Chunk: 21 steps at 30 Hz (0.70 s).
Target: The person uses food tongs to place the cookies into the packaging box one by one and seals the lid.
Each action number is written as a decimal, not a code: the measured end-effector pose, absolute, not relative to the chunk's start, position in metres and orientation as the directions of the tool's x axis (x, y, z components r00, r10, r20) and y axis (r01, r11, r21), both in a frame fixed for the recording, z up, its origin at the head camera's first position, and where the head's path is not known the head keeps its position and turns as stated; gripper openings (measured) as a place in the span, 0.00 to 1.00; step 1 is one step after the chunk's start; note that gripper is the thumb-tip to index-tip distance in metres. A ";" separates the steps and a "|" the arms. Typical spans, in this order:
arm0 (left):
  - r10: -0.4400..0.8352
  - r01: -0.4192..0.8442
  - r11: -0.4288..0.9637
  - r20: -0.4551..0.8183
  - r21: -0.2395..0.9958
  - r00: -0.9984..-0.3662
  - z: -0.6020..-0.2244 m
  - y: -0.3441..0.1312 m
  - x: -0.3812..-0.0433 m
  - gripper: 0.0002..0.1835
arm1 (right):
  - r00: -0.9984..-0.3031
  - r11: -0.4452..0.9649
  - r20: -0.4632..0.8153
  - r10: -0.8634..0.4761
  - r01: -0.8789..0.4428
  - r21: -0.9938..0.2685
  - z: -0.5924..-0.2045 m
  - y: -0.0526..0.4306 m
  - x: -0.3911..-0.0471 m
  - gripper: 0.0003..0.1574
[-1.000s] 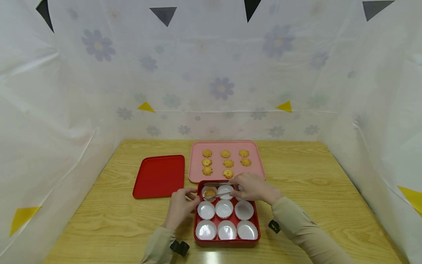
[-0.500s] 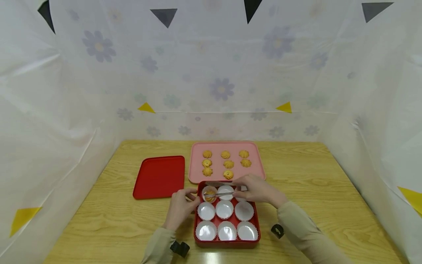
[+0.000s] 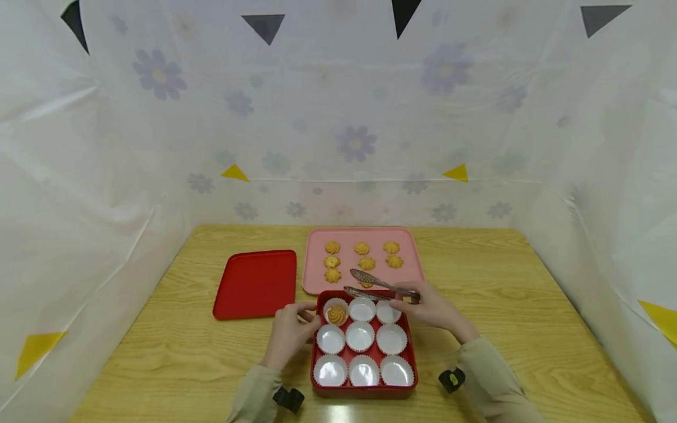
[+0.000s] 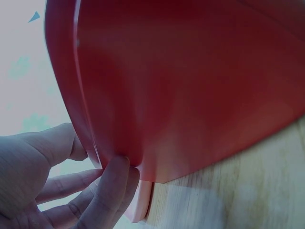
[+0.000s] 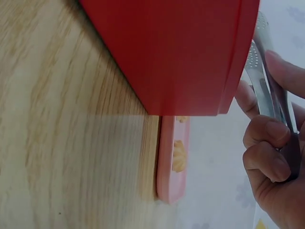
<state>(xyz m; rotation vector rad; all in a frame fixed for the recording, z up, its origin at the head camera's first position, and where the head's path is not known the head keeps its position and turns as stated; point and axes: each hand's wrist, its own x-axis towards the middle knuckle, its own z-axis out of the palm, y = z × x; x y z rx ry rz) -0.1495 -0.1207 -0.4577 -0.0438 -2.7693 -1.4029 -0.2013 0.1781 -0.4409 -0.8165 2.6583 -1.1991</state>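
So left hand [image 3: 290,332] holds red box [image 3: 365,392] on table [image 3: 502,282] at its far-left corner, likely to steady it; right hand [image 3: 431,306] grips empty tongs [image 3: 384,284], tips spread over far edge, cookie [image 3: 337,316] sitting in far-left cup [image 3: 331,303].

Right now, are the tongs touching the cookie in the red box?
Apart. The head view shows the tongs beyond the cookie, with a strip of its white paper cup visible between them.
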 end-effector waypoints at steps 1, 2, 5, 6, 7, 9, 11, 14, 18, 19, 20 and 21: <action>0.008 0.042 0.592 0.046 0.805 -0.999 -0.458 -0.121 -0.149 0.15 | -0.864 0.544 0.119 -0.489 -0.409 -0.732 -0.442 0.180 -0.201 0.16; 0.008 0.045 0.594 0.050 0.803 -0.999 -0.458 -0.121 -0.149 0.15 | -0.880 0.549 0.124 -0.458 -0.390 -0.739 -0.443 0.182 -0.201 0.17; 0.010 0.053 0.596 0.059 0.801 -0.998 -0.458 -0.121 -0.149 0.15 | -0.914 0.548 0.147 -0.379 -0.350 -0.759 -0.445 0.188 -0.200 0.18; 0.011 0.057 0.596 0.063 0.801 -0.998 -0.458 -0.121 -0.149 0.15 | -0.923 0.552 0.154 -0.352 -0.337 -0.763 -0.446 0.190 -0.200 0.19; 0.011 0.058 0.594 0.064 0.802 -0.998 -0.458 -0.121 -0.149 0.15 | -0.930 0.559 0.158 -0.332 -0.329 -0.761 -0.447 0.192 -0.201 0.18; 0.012 0.060 0.593 0.066 0.803 -0.998 -0.458 -0.121 -0.149 0.15 | -0.945 0.586 0.152 -0.288 -0.300 -0.753 -0.449 0.197 -0.203 0.17; 0.010 0.058 0.592 0.064 0.804 -0.998 -0.458 -0.121 -0.149 0.15 | -0.956 0.618 0.149 -0.251 -0.277 -0.736 -0.451 0.202 -0.205 0.19; 0.007 0.051 0.596 0.058 0.802 -0.998 -0.458 -0.121 -0.149 0.15 | -0.963 0.682 0.159 -0.217 -0.266 -0.681 -0.454 0.209 -0.208 0.24; 0.008 0.049 0.601 0.055 0.798 -0.998 -0.457 -0.121 -0.149 0.15 | -0.961 0.747 0.179 -0.210 -0.276 -0.605 -0.457 0.219 -0.213 0.26; 0.009 0.049 0.599 0.055 0.799 -0.998 -0.457 -0.121 -0.149 0.15 | -0.962 0.757 0.173 -0.210 -0.272 -0.594 -0.458 0.221 -0.215 0.26; 0.010 0.049 0.598 0.053 0.800 -0.999 -0.457 -0.121 -0.148 0.15 | -0.963 0.764 0.167 -0.211 -0.269 -0.587 -0.459 0.223 -0.218 0.26; 0.011 0.046 0.594 0.049 0.803 -0.999 -0.456 -0.121 -0.148 0.16 | -0.965 0.771 0.158 -0.211 -0.263 -0.579 -0.460 0.226 -0.220 0.26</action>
